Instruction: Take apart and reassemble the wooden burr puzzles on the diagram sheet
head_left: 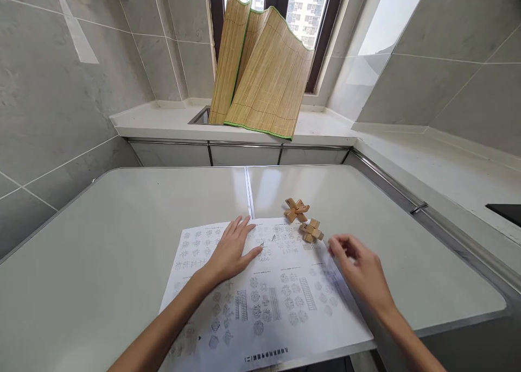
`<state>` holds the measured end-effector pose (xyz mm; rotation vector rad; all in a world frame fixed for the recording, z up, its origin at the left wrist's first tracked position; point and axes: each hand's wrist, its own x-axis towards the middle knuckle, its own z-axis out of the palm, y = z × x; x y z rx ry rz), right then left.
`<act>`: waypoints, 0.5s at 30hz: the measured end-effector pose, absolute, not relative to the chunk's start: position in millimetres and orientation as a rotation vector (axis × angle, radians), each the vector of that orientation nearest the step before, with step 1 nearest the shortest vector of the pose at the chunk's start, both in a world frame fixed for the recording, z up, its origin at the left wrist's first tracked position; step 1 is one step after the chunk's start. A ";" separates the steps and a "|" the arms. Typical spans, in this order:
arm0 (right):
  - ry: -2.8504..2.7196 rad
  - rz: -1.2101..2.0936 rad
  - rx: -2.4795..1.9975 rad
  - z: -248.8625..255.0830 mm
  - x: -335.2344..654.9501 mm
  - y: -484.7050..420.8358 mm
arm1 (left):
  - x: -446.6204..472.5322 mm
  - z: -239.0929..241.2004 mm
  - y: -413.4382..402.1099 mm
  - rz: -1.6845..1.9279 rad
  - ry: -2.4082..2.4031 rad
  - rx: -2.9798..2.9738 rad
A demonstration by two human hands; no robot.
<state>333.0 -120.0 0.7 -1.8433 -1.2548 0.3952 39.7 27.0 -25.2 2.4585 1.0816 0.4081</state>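
A large printed sheet of paper lies on the table, covered with small line drawings of puzzle shapes. My left hand rests flat on its upper left part, fingers spread. Close to the sheet's right edge is my right hand, its fingers curled and thumb and forefinger together in a pinch. Whether the paper edge is between those fingertips is hidden. Two wooden interlocking puzzles sit near the sheet's top right: a darker brown one just past the edge, and a lighter one on the corner, left of my right hand.
The pale folding table has a seam down its middle. Behind it, a bamboo mat with green trim leans over a sink in front of the window. White counters run along the back and right, and tiled walls stand on both sides.
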 end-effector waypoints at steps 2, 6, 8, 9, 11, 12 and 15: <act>-1.339 0.226 -1.891 13.3 342.4 -90.3 | 41.0 -28.9 24.7 0.444 1.097 2.508; -1.510 0.016 -2.095 23.9 354.5 -32.7 | 42.2 -32.0 20.2 0.484 1.105 2.556; -1.594 -0.005 -2.184 22.6 356.4 -13.0 | 41.6 -32.3 18.7 0.500 1.104 2.551; -1.639 0.017 -2.209 21.0 356.6 -6.0 | 41.1 -32.5 18.0 0.506 1.105 2.547; -1.726 0.109 -2.200 16.9 355.3 3.2 | 40.0 -33.1 16.8 0.523 1.105 2.537; -1.758 0.156 -2.162 14.9 353.8 6.0 | 39.4 -33.7 16.3 0.536 1.104 2.531; -1.791 0.211 -1.969 10.4 343.4 9.3 | 38.1 -35.3 15.3 0.596 1.081 2.503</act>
